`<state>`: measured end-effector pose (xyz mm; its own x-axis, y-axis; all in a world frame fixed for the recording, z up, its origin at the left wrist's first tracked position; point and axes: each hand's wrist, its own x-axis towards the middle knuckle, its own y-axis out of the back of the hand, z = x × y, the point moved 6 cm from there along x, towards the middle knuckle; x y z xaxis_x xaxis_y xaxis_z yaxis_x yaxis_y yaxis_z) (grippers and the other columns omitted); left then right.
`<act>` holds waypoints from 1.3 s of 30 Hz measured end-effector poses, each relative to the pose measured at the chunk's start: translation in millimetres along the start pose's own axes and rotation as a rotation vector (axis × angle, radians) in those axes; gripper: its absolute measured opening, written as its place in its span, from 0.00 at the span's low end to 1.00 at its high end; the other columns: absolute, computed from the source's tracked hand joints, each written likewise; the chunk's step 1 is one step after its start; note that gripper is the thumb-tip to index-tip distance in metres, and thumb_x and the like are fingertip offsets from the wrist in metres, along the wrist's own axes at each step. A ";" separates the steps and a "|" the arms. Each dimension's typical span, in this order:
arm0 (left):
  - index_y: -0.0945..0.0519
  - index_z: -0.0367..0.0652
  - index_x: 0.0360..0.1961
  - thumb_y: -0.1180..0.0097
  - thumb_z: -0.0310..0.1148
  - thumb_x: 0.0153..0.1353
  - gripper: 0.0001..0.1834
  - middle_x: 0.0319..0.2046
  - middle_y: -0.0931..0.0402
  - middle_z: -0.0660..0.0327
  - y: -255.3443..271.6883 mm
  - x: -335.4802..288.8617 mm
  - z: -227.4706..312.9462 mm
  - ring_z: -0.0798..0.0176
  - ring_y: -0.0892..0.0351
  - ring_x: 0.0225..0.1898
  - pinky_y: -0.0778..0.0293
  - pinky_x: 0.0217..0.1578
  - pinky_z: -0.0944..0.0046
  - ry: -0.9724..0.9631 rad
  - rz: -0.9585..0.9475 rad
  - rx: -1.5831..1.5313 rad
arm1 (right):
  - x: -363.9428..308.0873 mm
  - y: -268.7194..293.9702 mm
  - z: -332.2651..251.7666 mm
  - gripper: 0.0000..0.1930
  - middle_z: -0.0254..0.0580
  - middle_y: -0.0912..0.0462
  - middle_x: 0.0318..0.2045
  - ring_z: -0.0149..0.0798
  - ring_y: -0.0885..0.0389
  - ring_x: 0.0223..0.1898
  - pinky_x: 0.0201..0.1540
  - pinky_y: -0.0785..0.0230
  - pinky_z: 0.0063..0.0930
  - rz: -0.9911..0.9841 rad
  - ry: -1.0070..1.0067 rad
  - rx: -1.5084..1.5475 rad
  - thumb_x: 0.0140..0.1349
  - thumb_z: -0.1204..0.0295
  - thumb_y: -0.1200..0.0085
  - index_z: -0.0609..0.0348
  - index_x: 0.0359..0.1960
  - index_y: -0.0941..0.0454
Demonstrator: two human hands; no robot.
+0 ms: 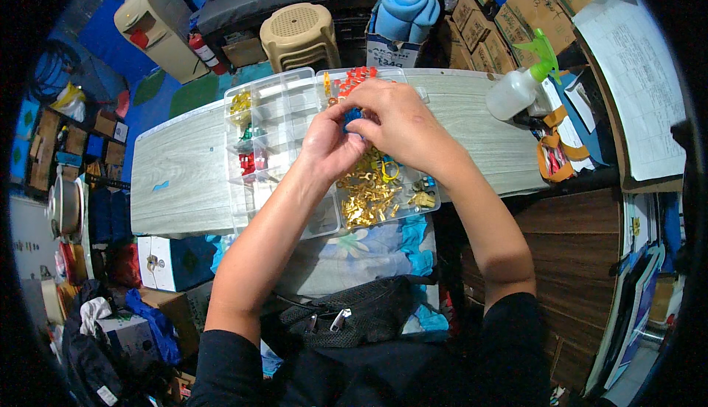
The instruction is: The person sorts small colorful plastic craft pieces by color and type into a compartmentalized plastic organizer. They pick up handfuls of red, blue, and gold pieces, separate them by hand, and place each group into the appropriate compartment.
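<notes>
Over a clear compartment box on the table, my two hands meet. My left hand is cupped, fingers curled around small blue pieces whose exact kind is hidden. Above it my right hand reaches over with bent fingers; its fingertips are at the blue pieces, and what they pinch cannot be made out. Below the hands lies a heap of small gold metal terminals in a compartment. Other compartments hold yellow pieces, green pieces, red pieces and more red pieces at the back.
The box stands on a light wood-grain table. A spray bottle with a green head and an orange-trimmed pouch are at the right. Beyond the table are stacked stools and a rolled blue towel. A black mesh bag lies close to me.
</notes>
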<state>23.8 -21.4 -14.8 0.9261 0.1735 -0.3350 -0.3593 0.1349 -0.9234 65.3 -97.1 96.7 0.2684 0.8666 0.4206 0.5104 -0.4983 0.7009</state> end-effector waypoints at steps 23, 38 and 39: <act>0.30 0.36 0.37 0.54 0.34 0.67 0.10 0.38 0.29 0.53 -0.6 -3.3 11.1 0.60 0.26 0.37 0.26 0.32 0.66 0.049 -0.116 -0.106 | -80.4 -14.2 58.0 0.21 0.53 0.24 0.33 0.53 0.23 0.37 0.42 0.30 0.40 -0.007 -0.476 -0.184 0.46 0.67 0.31 0.63 0.39 0.26; 0.29 0.36 0.34 0.53 0.32 0.66 0.09 0.36 0.29 0.54 -1.9 -3.0 10.5 0.60 0.26 0.37 0.26 0.33 0.67 0.033 -0.118 -0.080 | -78.5 -14.4 65.8 0.20 0.50 0.24 0.31 0.48 0.23 0.34 0.39 0.29 0.38 -0.067 -0.507 -0.177 0.41 0.70 0.34 0.63 0.36 0.27; 0.29 0.36 0.34 0.53 0.32 0.66 0.09 0.36 0.29 0.54 -2.2 -2.9 10.4 0.60 0.26 0.37 0.26 0.33 0.66 0.034 -0.120 -0.082 | -78.0 -14.2 65.8 0.19 0.50 0.24 0.30 0.48 0.23 0.34 0.39 0.29 0.38 -0.065 -0.505 -0.173 0.41 0.71 0.35 0.62 0.35 0.27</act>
<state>20.7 -12.1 -9.8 0.9658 0.1270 -0.2259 -0.2361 0.0723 -0.9690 90.9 -155.9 16.0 0.6217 0.7798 0.0737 0.4087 -0.4032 0.8188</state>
